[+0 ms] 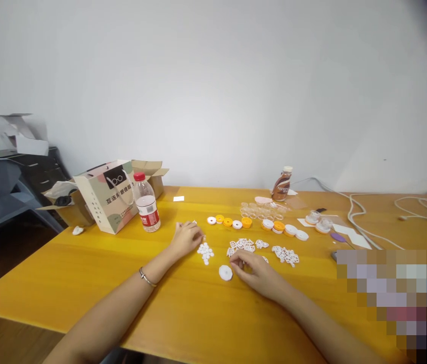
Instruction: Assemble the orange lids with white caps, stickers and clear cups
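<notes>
My left hand (pixel 187 236) rests on the yellow table (pixel 95 273) with its fingers curled, just left of a small pile of white round discs (pixel 205 251). What the fingers hold, if anything, is too small to make out. My right hand (pixel 255 269) lies with fingers bent beside a white round lid (pixel 225 272), its fingertips at a sheet of white punched-out pieces (pixel 241 246). Another sheet of white pieces (pixel 285 254) lies to the right. A thin bracelet (pixel 146 277) circles my left wrist.
A row of orange and white caps (pixel 230 221) runs across the table behind the hands, with clear small cups (pixel 261 210) beyond. A water bottle (pixel 146 208), a paper bag (pixel 107 202), a cardboard box (pixel 152 174), a brown drink bottle (pixel 282 184) and white cables (pixel 361 217) stand farther off.
</notes>
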`<state>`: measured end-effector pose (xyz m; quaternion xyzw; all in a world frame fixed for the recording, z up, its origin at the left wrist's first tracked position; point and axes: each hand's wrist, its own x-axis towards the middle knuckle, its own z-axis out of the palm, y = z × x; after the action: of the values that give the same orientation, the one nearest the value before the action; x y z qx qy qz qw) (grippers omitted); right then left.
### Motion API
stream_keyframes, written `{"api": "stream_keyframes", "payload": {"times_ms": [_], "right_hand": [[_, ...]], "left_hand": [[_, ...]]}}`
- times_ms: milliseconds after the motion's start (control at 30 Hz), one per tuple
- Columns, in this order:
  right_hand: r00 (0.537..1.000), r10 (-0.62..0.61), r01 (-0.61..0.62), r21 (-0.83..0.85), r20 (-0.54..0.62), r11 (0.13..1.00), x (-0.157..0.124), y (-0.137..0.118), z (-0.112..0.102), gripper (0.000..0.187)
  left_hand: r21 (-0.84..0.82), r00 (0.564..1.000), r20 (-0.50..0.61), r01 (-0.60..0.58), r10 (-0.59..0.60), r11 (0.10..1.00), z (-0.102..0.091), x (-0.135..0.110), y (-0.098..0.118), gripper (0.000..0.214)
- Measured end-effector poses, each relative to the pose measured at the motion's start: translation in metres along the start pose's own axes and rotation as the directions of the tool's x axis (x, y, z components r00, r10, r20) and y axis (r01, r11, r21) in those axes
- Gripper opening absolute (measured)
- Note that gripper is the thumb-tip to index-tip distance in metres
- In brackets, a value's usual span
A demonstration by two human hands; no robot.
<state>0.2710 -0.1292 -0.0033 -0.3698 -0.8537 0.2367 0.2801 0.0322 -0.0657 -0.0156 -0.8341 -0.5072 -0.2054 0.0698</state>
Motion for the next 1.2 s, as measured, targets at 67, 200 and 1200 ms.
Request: {"api": "stream_keyframes", "payload": {"times_ms": [67,200,1200], "right_hand": [[1.000,-0.001,0.001,0.003,0.001,1.000,0.000,0.000,0.000,0.011],[1.000,-0.012,0.012,-0.007,0.004,1.000,0.000,-0.002,-0.001,0.011],[0.999,-0.001,-0.008,0.172,0.053,0.985,-0.001,0.004,0.017,0.037]], "left_hand": [[-0.095,0.999,-0.001,0.046,-0.046,0.994,-0.001,0.000,0.001,0.013],[-0.262,0.991,-0.010,0.128,-0.135,0.957,0.001,0.000,-0.001,0.012],[-0.205,0.848,0.046,-0.510,0.528,0.836,-0.011,-0.026,0.055,0.024]]}}
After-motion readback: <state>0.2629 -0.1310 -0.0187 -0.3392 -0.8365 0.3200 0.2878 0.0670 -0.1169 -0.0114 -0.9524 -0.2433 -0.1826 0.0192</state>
